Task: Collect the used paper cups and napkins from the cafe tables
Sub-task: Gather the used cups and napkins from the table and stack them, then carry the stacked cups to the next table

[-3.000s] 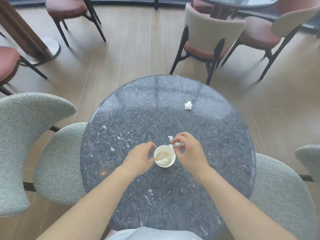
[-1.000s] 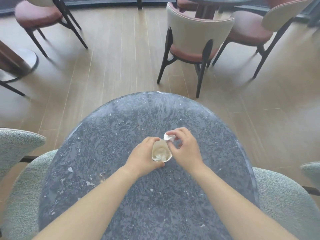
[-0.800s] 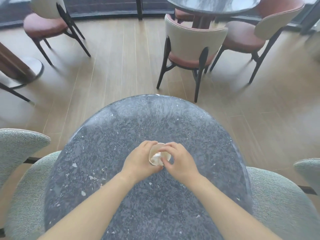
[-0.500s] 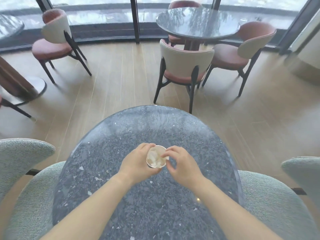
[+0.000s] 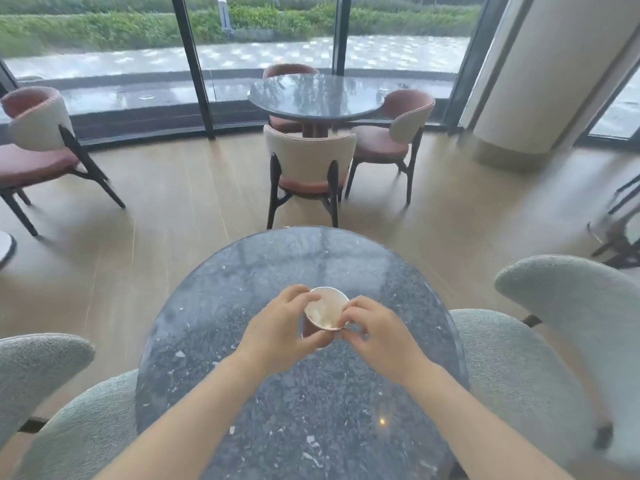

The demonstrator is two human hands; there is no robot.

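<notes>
The left grip (image 5: pixel 284 327) curls round the wall of the paper cup (image 5: pixel 327 308), held tilted above the table (image 5: pixel 311 410). The right grip (image 5: pixel 374 334) pinches its rim. The cup is probably light, thin-walled and easily crushed, so hold it gently mid-wall. Beyond the grips stands a cream-backed chair (image 5: pixel 310 161).

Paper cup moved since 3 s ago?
Yes. The paper cup stood upright on the table; now the left hand grips it tipped toward the camera, seemingly raised; right hand at its rim.
</notes>
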